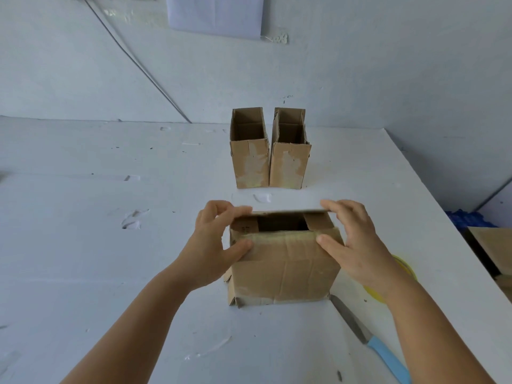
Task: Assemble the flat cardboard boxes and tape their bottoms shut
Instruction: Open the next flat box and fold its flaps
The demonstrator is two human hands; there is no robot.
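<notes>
matt scuffed cardboard box; metal-bladed, plastic-handled knife; matt white table

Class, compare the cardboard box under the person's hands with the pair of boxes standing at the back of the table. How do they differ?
The near box is wide and squat; the back boxes are tall and narrow. Both hands, left hand and right hand, grip the near box's flaps; the back boxes stand untouched and open-topped. All are worn brown cardboard.
</notes>
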